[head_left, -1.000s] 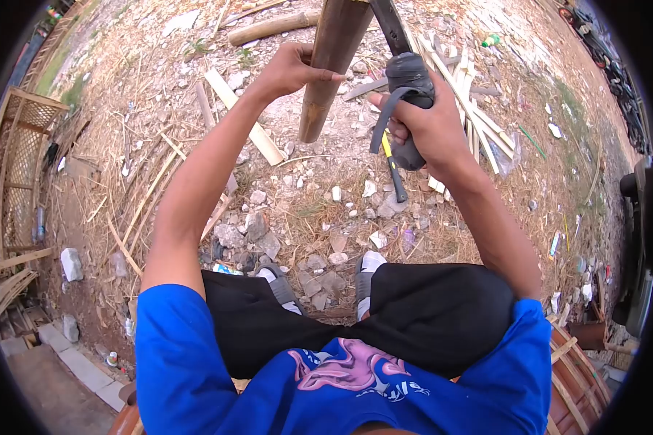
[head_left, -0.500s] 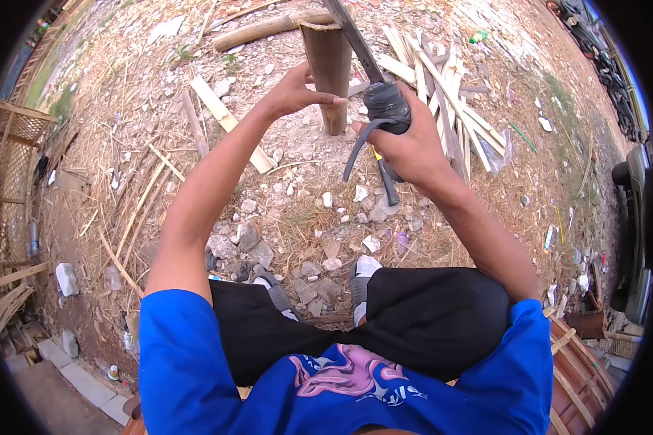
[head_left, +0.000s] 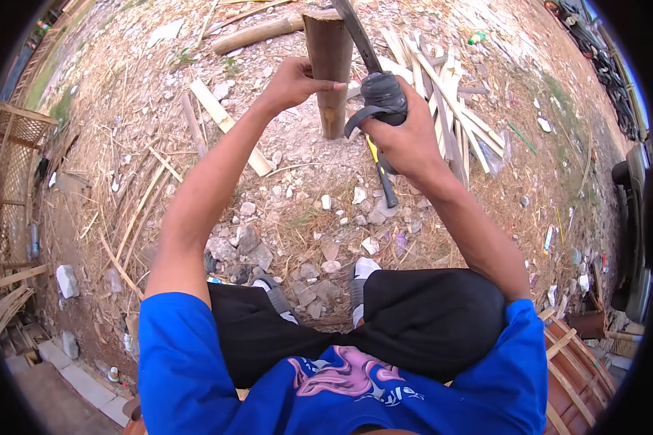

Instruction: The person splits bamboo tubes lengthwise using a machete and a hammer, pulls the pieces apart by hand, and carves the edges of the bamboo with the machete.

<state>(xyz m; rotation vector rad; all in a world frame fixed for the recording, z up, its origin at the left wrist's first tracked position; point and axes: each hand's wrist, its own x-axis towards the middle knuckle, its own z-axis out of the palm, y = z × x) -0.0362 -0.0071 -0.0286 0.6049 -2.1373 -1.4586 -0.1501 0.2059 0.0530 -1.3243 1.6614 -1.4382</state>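
Note:
An upright piece of split bamboo point(head_left: 330, 54) stands on the stony ground in front of me. My left hand point(head_left: 294, 85) is wrapped round its left side, thumb across the front. My right hand point(head_left: 410, 134) grips the black-wrapped handle of a machete point(head_left: 359, 36), and a loose strap end hangs from the wrapping. The dark blade slants up and left past the bamboo's upper right edge; whether the two touch I cannot tell. Below my right hand, a tool with a yellow-and-black handle point(head_left: 387, 185) lies on the ground, partly hidden.
Split bamboo strips point(head_left: 450, 94) are piled beyond my right hand. A round bamboo pole point(head_left: 257, 34) lies at the back, and a flat pale slat point(head_left: 228, 123) to the left. Rubble point(head_left: 247, 243) lies before my feet. A woven frame point(head_left: 14, 174) stands far left.
Both hands have shifted slightly up and away from me, the left thumb now higher on the bamboo. The machete's handle has risen a little with my right hand.

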